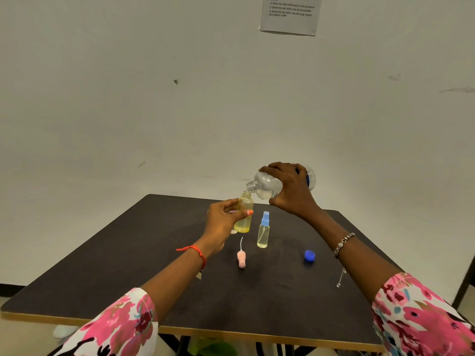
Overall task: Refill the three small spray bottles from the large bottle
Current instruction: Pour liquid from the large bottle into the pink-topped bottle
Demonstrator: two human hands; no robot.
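Near the middle of the frame, the right hand (290, 190) wraps its fingers around the big clear bottle (267, 185) and tips it sideways. Its open neck sits just above the mouth of a small open bottle (244, 214) with yellowish liquid, pinched by the left hand (222, 223). A small spray bottle (263, 231) with a light blue top stands beside it on the dark table (128, 278). Lower down lie a pink sprayer top (241, 258) and a blue cap (309, 255)
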